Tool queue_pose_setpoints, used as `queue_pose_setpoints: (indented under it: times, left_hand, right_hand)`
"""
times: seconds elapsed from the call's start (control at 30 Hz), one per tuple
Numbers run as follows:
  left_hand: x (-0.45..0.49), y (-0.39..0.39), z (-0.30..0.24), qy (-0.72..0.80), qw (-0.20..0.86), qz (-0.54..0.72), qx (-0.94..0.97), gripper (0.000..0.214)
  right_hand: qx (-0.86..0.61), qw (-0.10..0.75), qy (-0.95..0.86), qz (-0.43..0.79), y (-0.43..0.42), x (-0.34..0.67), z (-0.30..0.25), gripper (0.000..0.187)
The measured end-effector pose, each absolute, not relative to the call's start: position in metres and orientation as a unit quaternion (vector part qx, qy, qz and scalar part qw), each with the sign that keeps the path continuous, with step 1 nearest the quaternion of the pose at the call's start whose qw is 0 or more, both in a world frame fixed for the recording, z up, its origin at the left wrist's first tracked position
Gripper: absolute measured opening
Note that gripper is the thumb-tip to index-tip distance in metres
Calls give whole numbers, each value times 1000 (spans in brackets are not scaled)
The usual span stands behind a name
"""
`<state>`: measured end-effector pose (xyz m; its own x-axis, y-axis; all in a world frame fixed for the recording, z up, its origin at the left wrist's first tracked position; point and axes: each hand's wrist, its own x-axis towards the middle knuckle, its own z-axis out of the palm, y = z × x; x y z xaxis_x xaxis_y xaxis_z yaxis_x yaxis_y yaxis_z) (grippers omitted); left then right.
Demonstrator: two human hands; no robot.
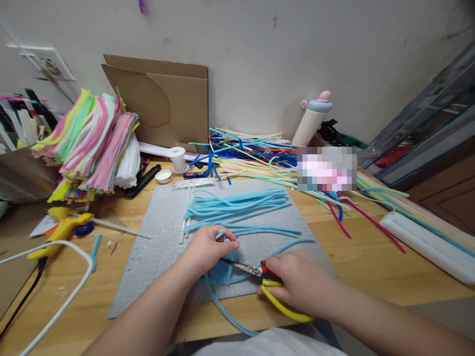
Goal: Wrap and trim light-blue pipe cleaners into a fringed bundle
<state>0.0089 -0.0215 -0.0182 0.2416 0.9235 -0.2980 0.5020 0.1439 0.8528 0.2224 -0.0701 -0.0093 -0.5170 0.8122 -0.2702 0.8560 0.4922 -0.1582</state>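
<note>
My right hand point(293, 282) grips a pair of scissors point(256, 270) with red and yellow handles, its blades pointing left. Closed in a pinch, my left hand point(208, 249) holds a light blue pipe cleaner point(221, 233) whose short end sticks up between the fingers. Under the blades and partly behind my left hand lies a bundle of short blue pieces point(221, 271). One long blue strand curves down past the table's front edge. Beyond my hands, a pile of light blue pipe cleaners point(237, 205) rests on the grey cutting mat point(137, 267).
A yellow glue gun point(61, 230) with its cable lies at the left, near bundled coloured pipe cleaners point(92, 138). Behind the mat are a spool point(178, 160), loose pipe cleaners point(252, 148), cardboard point(185, 99) and a bottle point(310, 121). A white bar point(426, 247) sits at right.
</note>
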Motion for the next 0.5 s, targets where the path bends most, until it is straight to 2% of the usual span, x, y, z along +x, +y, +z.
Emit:
queue_pose_setpoints:
  times: [0.13,0.3,0.5]
  left_hand:
    - [8,-21,-20,573,499,220,612,24]
    - [6,-21,-21,570,508,229,604,24]
    - [5,-20,-16,575,539,252,561,23]
  right_hand:
    - [488,62,860,-135,-69,227,-4,32]
    - [487,23,859,-159,-70,231,7,42]
    - [510,-9,838,-194,-67,256,21,33]
